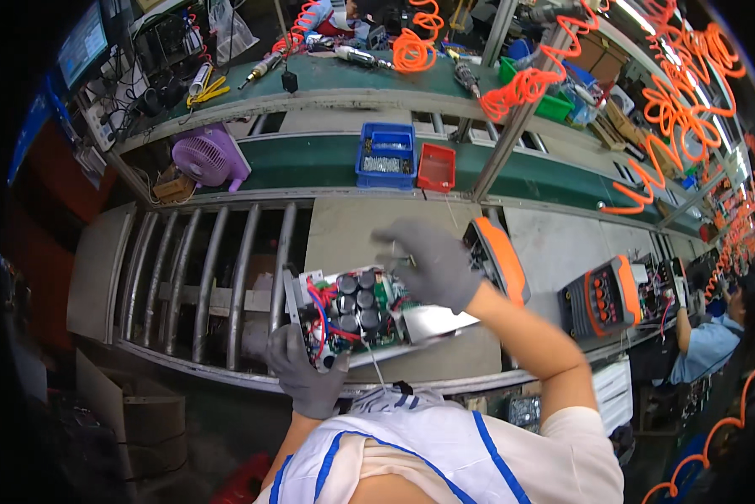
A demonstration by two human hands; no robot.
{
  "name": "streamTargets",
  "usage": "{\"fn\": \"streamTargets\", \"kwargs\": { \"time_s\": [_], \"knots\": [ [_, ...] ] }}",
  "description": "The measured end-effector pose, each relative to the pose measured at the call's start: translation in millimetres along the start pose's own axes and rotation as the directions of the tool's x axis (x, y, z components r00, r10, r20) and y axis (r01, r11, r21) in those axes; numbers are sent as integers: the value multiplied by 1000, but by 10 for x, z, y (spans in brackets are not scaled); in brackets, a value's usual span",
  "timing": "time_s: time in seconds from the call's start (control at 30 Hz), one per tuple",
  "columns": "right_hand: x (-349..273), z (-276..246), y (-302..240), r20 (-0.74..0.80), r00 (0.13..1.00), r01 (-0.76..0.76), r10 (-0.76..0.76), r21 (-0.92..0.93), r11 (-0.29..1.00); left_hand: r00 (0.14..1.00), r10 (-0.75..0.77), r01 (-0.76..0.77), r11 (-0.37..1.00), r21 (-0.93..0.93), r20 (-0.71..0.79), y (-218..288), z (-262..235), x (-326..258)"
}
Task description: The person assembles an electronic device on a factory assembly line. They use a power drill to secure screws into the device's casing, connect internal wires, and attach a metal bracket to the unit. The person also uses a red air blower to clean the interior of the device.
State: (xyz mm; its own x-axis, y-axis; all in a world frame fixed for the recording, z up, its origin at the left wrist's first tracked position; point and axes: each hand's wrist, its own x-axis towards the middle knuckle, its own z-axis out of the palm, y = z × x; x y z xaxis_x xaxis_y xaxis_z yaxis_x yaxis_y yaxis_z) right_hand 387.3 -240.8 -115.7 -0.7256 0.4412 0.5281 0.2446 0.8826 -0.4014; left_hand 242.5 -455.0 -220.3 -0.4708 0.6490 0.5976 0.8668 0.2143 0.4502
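Note:
An opened electronic unit (369, 307) lies in front of me, its circuit board, black capacitors and red and blue wires exposed. Its orange-rimmed front panel (505, 262) stands at the right end. My left hand (306, 374), in a grey glove, is closed on the near left corner of the unit's metal casing. Above the right half of the unit hovers my right hand (436, 265), gloved too, with fingers bent and slightly blurred. Something small shows at its fingertips; I cannot make out what it is. The hand hides part of the board and panel.
A second orange-and-black unit (600, 296) sits farther right, near a co-worker in a blue shirt (707, 349). Metal rollers (205, 281) run to the left. Beyond are a blue parts bin (386, 178), a red bin (436, 166) and a purple fan (205, 160). Orange coiled hoses (520, 92) hang overhead.

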Motion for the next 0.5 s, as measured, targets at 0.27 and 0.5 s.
{"fn": "streamTargets", "kwargs": {
  "time_s": [0.27,0.5],
  "knots": [
    [1901,-416,2142,11,901,-409,433,-313,858,984,-175,170,973,158,16,-83,129,164],
    [2421,-502,3789,-410,789,-591,457,-709,384,987,-126,112,985,132,100,-352,255,84]
  ]
}}
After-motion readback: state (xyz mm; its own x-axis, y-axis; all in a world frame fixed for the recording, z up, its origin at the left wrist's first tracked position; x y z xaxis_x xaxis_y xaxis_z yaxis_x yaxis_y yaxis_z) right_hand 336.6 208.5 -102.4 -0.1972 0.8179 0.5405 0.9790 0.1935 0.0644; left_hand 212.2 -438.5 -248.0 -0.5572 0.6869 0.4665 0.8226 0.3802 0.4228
